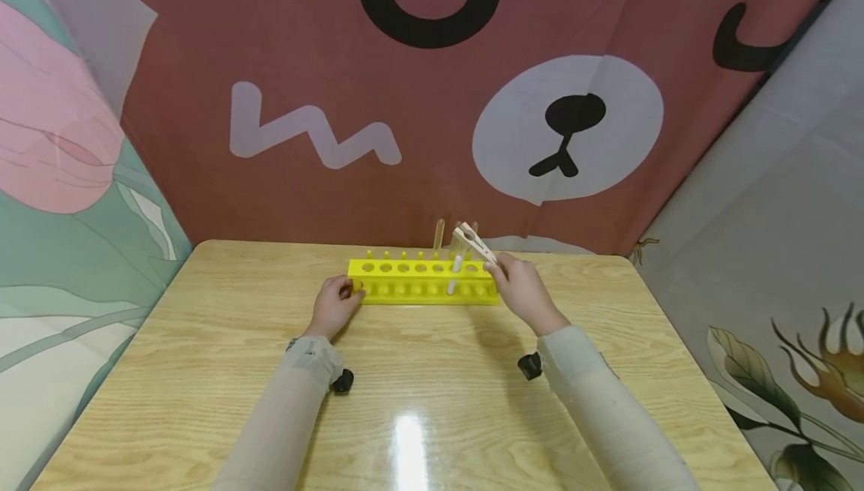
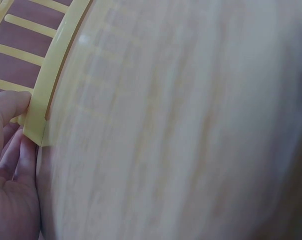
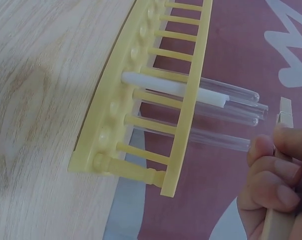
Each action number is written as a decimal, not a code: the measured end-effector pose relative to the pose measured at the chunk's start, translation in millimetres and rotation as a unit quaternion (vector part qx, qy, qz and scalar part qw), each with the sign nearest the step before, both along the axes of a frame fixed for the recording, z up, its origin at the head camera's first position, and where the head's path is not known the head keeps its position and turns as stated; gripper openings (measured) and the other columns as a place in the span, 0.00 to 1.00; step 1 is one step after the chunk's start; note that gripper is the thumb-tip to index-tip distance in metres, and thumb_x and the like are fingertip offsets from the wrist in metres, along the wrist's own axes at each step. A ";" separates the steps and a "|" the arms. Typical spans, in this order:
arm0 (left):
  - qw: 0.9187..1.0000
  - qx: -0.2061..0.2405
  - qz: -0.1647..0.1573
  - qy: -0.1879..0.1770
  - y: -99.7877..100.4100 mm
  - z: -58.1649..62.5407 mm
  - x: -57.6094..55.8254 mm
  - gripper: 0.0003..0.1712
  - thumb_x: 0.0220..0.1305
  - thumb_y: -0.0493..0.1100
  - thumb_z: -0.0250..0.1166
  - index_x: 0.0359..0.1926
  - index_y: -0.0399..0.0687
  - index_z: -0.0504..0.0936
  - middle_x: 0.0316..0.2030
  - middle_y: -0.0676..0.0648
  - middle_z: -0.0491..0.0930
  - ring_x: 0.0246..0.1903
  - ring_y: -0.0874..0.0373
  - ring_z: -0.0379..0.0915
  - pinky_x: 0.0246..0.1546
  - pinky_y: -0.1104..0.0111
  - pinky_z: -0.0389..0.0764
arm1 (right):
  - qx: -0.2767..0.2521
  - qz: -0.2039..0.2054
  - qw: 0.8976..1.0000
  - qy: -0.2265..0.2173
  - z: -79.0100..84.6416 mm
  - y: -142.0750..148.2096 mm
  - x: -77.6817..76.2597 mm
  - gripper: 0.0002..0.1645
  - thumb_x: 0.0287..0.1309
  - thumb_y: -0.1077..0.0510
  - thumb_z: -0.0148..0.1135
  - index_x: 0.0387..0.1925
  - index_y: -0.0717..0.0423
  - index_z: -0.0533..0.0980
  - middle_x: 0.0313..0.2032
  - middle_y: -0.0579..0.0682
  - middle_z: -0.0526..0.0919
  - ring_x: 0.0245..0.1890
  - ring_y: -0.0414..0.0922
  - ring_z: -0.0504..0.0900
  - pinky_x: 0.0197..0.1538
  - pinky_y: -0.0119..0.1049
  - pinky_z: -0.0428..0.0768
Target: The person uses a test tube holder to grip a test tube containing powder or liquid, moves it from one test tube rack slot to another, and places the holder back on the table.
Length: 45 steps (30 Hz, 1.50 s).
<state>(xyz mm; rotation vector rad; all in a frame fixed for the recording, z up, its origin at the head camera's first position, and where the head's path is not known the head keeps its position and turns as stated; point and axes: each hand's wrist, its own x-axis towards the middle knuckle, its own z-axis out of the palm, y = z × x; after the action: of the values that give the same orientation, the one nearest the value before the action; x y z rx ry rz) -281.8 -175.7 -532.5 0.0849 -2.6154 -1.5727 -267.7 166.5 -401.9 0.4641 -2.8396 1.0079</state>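
A yellow test tube rack (image 1: pixel 405 297) stands near the table's far edge. My left hand (image 1: pixel 332 305) grips its left end; in the left wrist view, the thumb (image 2: pixel 13 105) lies against the end of the rack. My right hand (image 1: pixel 525 290), above the rack's right end, holds a wooden test tube clamp (image 1: pixel 478 242). Its tip is close to the mouth of a clear test tube (image 3: pixel 240 105) in the right wrist view. That tube sits in a rack hole with white material (image 3: pixel 165 89) inside. Several other clear tubes (image 1: pixel 439 235) stand on the pegs of the back row.
The rack stands on a wood-grain table (image 1: pixel 432 356). Right behind the table hangs a reddish-brown curtain (image 1: pixel 304 206) with a cartoon face, and patterned cloths hang at both sides. Black wrist devices (image 1: pixel 530 366) are strapped at the sleeves.
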 end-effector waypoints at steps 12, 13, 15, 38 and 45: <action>1.000 -0.005 0.003 -0.003 0.2 -0.1 0.8 0.17 0.70 0.42 0.65 0.52 0.33 0.79 0.61 0.32 0.69 0.62 0.39 0.67 0.64 0.49 0.71 | -0.011 -0.027 0.999 0.027 -1.7 8.5 -1.3 0.18 0.76 0.54 0.54 0.45 0.66 0.80 0.16 0.49 0.69 0.12 0.41 0.61 0.16 0.32 0.62; 1.000 -0.006 0.002 -0.002 0.0 -0.5 0.5 0.17 0.70 0.41 0.65 0.52 0.33 0.79 0.61 0.32 0.69 0.62 0.39 0.67 0.64 0.49 0.71 | -0.013 -0.029 0.999 0.028 -2.1 9.3 -1.4 0.17 0.76 0.54 0.55 0.44 0.66 0.80 0.17 0.49 0.69 0.13 0.41 0.61 0.16 0.32 0.62; 1.000 -0.007 0.001 0.001 -0.5 -1.0 0.0 0.16 0.70 0.41 0.65 0.52 0.33 0.79 0.61 0.32 0.69 0.62 0.39 0.68 0.64 0.49 0.71 | -0.015 -0.033 0.999 0.030 -3.0 11.2 -1.4 0.16 0.75 0.55 0.55 0.43 0.65 0.79 0.17 0.49 0.68 0.13 0.41 0.61 0.15 0.31 0.62; 1.000 0.001 0.000 0.000 0.6 1.6 0.4 0.15 0.70 0.40 0.65 0.49 0.33 0.79 0.61 0.32 0.69 0.61 0.39 0.68 0.64 0.49 0.72 | -0.009 -0.086 0.996 0.027 -19.3 45.9 1.2 0.15 0.75 0.55 0.55 0.35 0.63 0.73 0.17 0.49 0.66 0.14 0.43 0.61 0.17 0.34 0.62; 1.000 0.006 0.002 -0.002 0.1 -1.0 -0.8 0.16 0.70 0.40 0.65 0.51 0.32 0.79 0.62 0.32 0.68 0.63 0.39 0.67 0.65 0.50 0.71 | -0.009 -0.094 0.995 0.019 -26.2 54.4 1.4 0.16 0.76 0.54 0.54 0.34 0.61 0.72 0.16 0.48 0.64 0.13 0.42 0.60 0.16 0.34 0.61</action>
<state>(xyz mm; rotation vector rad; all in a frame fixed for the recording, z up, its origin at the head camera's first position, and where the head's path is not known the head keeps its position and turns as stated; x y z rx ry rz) -282.6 -175.6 -533.5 0.0938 -2.6073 -1.5884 -266.2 220.9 -428.1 0.2068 -2.7746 0.9756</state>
